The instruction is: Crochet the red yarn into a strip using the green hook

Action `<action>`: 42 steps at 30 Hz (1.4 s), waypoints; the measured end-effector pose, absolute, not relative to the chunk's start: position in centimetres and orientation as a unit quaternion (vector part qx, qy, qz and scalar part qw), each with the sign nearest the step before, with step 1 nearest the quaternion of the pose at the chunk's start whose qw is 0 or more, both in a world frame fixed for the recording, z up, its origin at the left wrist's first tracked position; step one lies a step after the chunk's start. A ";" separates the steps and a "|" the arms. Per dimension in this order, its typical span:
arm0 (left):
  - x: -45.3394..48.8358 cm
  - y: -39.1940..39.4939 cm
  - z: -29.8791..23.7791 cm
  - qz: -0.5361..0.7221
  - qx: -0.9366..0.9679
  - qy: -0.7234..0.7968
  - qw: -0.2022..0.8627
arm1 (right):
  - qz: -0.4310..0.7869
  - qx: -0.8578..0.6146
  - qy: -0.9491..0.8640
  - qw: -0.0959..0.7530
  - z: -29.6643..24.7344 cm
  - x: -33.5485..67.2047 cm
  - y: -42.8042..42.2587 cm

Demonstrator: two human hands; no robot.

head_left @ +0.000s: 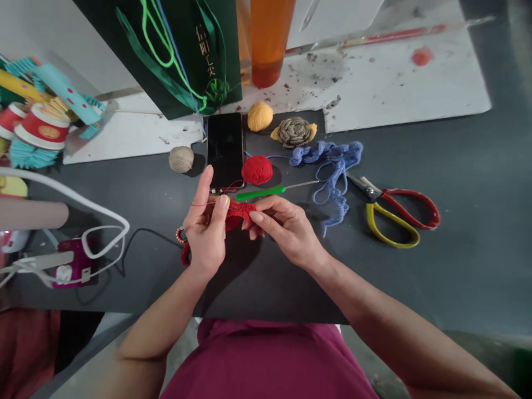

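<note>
The red crochet strip (238, 213) stretches between both hands, its knobbly stitches held taut. The left hand (203, 224) pinches one end between thumb and fingers; the right hand (286, 230) grasps the other. Just beyond the strip, a green crochet hook (260, 193) and a fuzzy red yarn ball (256, 169) lie on the dark counter (415, 277).

A dark grey counter (419, 266) fills the middle of the view, its matte top under soft, even light that casts only faint shadows. A white board (399, 94), speckled with dark stains and a red blot, lies along its far side. At top left is a pale surface (50, 33), possibly a wall. Below the near edge shows a grey concrete floor (374, 371), with a dark red cloth (29, 354) at lower left.
</note>
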State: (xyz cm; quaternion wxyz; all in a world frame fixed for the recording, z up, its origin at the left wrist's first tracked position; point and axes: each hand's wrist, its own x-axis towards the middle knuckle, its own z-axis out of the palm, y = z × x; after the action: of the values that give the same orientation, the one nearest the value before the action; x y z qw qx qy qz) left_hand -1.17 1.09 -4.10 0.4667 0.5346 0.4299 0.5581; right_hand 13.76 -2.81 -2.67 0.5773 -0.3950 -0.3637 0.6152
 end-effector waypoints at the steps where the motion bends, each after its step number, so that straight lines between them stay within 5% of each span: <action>1: -1.2 1.0 -4.1 0.561 0.543 0.429 0.454 | 0.621 -0.389 -0.361 0.577 -2.7 13.7 -2.9; 15: -0.9 0.2 -3.4 0.544 0.598 0.425 0.408 | 0.622 -0.427 -0.293 0.587 -2.5 13.5 -2.7; 28: -0.8 -0.4 -3.8 0.497 0.464 0.492 0.544 | 0.298 -0.544 -0.554 0.555 -3.1 12.5 -3.8; 33: -0.3 -0.6 -3.5 0.512 0.482 0.492 0.513 | 0.240 -0.532 -0.604 0.543 -3.4 12.3 -3.9; 36: 0.2 -0.9 -3.2 0.515 0.521 0.492 0.470 | 0.303 -0.533 -0.577 0.539 -3.1 12.0 -4.1; 42: 0.1 -0.4 -3.6 0.530 0.593 0.467 0.386 | 0.612 -0.470 -0.311 0.555 -2.4 12.1 -3.7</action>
State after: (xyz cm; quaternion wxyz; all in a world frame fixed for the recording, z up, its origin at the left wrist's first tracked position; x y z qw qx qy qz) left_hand 0.12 -0.42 -3.62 0.3860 0.5933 0.4666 0.5303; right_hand 12.09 -3.66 -2.42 0.5550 -0.4700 -0.3114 0.6116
